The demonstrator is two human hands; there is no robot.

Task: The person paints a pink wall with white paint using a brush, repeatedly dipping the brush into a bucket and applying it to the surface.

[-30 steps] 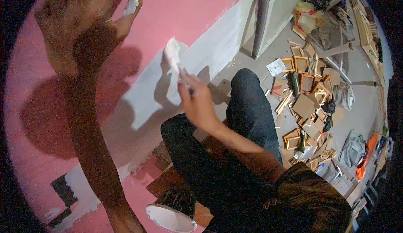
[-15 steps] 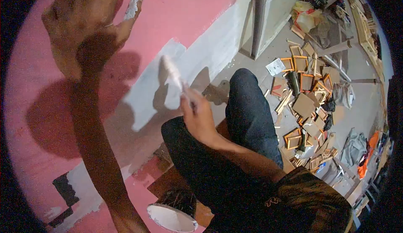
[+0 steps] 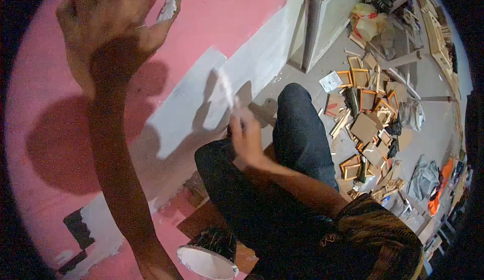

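Paint goes on white where the right hand (image 3: 247,136), closed round a brush (image 3: 225,87), lays it against the pink wall (image 3: 227,7); the left hand (image 3: 108,25), spread open, braces there for balance.

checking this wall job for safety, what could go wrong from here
1. The paint tub sits on the floor right by the person's leg; a shift of the leg might tip it.
2. The left hand leans flat on the pink wall with white paint on its fingers, so it may smear.
3. Loose frames litter the floor behind, a likely trip hazard on stepping back.
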